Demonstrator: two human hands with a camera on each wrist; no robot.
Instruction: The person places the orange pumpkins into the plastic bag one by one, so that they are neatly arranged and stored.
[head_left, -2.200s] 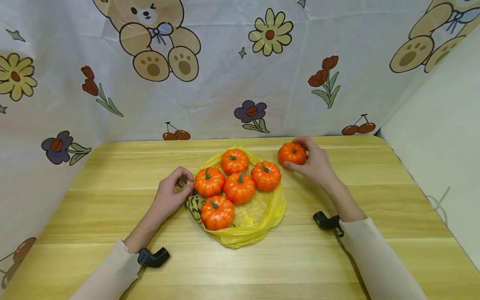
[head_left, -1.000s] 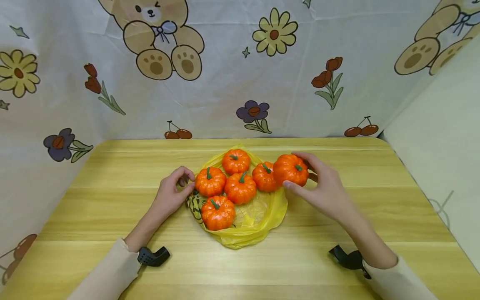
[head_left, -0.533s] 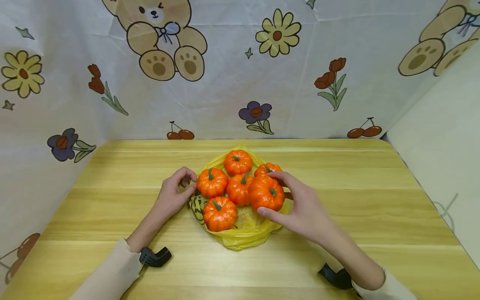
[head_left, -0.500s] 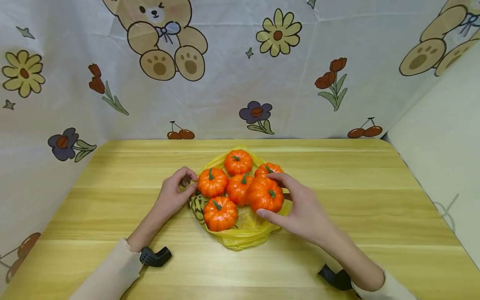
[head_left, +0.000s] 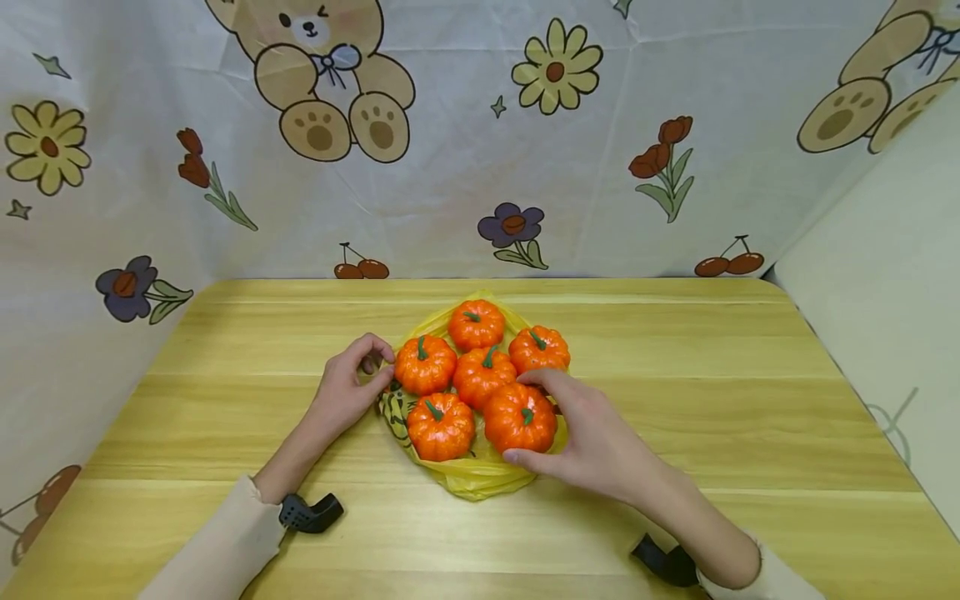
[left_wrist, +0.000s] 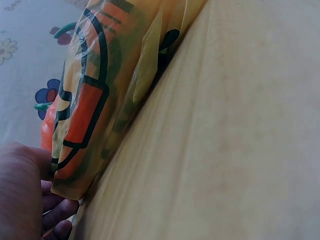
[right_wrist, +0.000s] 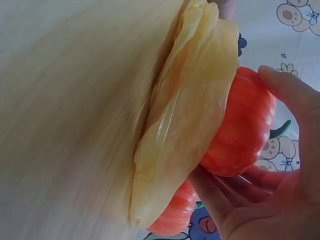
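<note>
In the head view, my right hand [head_left: 596, 433] grips an orange toy pumpkin [head_left: 517, 425] with a green stem at the front right of an opened yellow plastic bag [head_left: 476, 483]. The right wrist view shows thumb and fingers curled round that pumpkin [right_wrist: 245, 125], just above the bag's folded rim [right_wrist: 185, 115]. Several similar pumpkins [head_left: 441, 427] sit inside the bag, to the left of and behind the held one. My left hand [head_left: 348, 379] pinches the bag's left edge; in the left wrist view the printed bag side [left_wrist: 85, 115] lies between thumb and fingers.
The bag lies on a light wooden table [head_left: 247, 417]. Behind it hangs a white cloth [head_left: 442, 150] printed with bears and flowers. A pale wall [head_left: 885, 275] stands along the right side. Black wrist cameras [head_left: 311, 514] sit on both wrists.
My right hand has carried the pumpkin from the table right of the bag, leftward and toward me, down into the bag's front right. The left hand has stayed at the bag's edge.
</note>
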